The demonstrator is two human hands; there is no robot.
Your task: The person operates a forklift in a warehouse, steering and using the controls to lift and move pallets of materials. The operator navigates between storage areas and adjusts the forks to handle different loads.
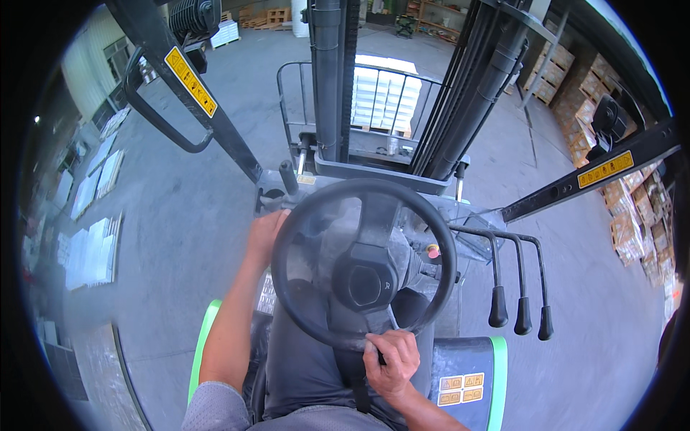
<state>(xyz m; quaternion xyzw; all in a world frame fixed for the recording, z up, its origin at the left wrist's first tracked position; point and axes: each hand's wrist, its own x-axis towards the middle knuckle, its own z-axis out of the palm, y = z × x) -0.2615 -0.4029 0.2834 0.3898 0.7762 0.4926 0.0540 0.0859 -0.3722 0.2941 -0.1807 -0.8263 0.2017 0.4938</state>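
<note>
Here, the steering wheel (364,279) sits on the near side of the forklift mast (328,79); right hand (392,359) curled round its lower rim; left hand (267,234) beside its left rim, fingers mostly hidden, grip unclear; three black levers (523,309) to the right.

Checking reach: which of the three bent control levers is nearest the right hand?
The leftmost lever: it ends closest to the right hand on the steering wheel; the middle lever and rightmost lever end farther right.
</note>
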